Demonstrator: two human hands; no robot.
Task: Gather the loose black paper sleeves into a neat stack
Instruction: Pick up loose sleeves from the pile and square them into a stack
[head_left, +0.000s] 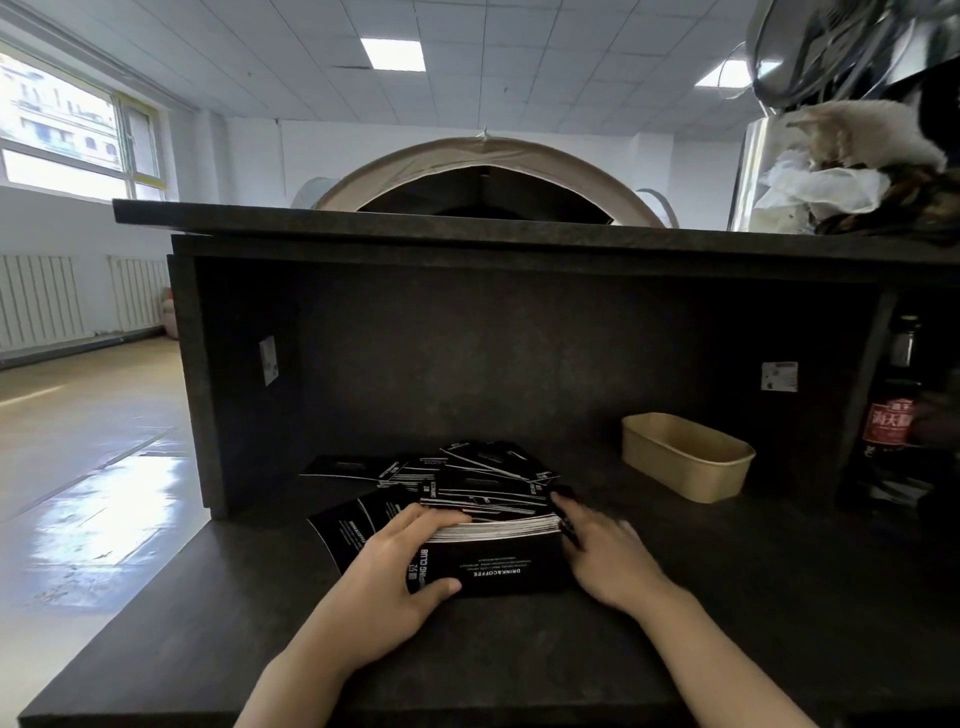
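A thick bundle of black paper sleeves (498, 561) with white print stands on edge on the dark counter, its white edges facing up. My left hand (395, 577) grips its left end, fingers over the top and thumb on the front face. At the bundle's right end my right hand (602, 551) presses with its fingers; the hand is blurred. Behind the bundle more loose black sleeves (483, 473) lie scattered and overlapping. One loose sleeve (348, 525) lies flat to the left, partly under my left hand.
A tan paper tray (685, 457) sits at the back right of the dark counter (208, 623). A dark bottle with a red label (891, 415) stands at the far right. A raised shelf (467, 228) overhangs the back. The counter's left edge drops to the floor.
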